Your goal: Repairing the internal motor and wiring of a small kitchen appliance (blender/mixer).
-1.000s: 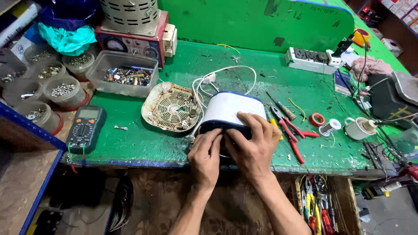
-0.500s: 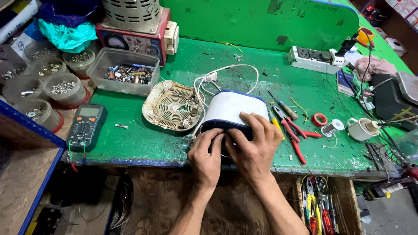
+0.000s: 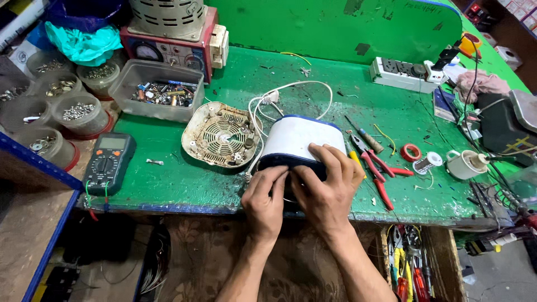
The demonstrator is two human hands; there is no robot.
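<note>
Both hands work at the near end of the white appliance housing (image 3: 296,142), which lies on its side at the front edge of the green bench (image 3: 335,89). Our left hand (image 3: 265,198) curls its fingers into the dark open base; our right hand (image 3: 327,187) spreads over the shell, pressing it down. Its vented bottom cover (image 3: 221,134) lies detached just beside it — so we judge the unit opened, with reassembly not yet done.

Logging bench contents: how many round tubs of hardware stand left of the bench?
6, clustered at far left: back tub, one beside the clear tray, middle one, screw tub, front one, edge one. Others may be hidden.
</note>
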